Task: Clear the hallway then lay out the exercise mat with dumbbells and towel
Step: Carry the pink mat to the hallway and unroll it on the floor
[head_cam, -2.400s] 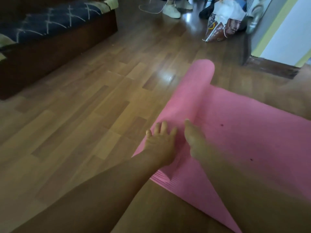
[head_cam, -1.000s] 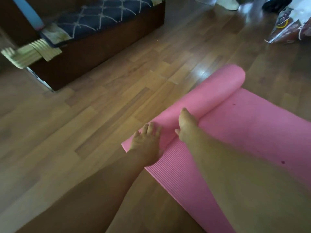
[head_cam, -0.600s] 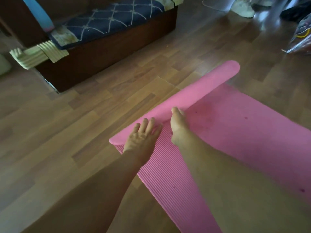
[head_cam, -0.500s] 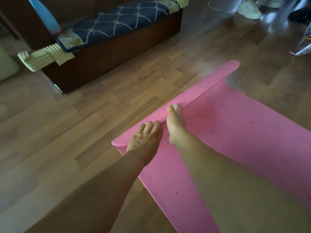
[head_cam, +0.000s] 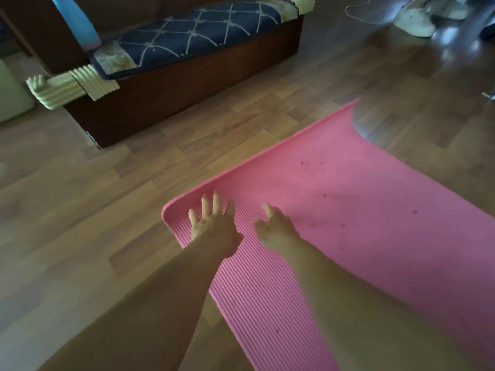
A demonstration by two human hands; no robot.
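The wood floor point(head_cam: 107, 210) carries the pink mat point(head_cam: 375, 223), which lies spread out flat, ribbed face up, running from the lower right to its end edge at centre. The far corner of that end curls up slightly. A dark couch point(head_cam: 187, 84) with a navy cushion point(head_cam: 192, 38) stands beyond it, well apart. Both hands are at the near corner of the end edge, side by side but not touching. The left hand point(head_cam: 214, 226) has its fingers spread straight on the mat. The right hand point(head_cam: 276, 231) is blurred, its fingers loose and gripping nothing. A white shoe point(head_cam: 413, 21) lies at top right.
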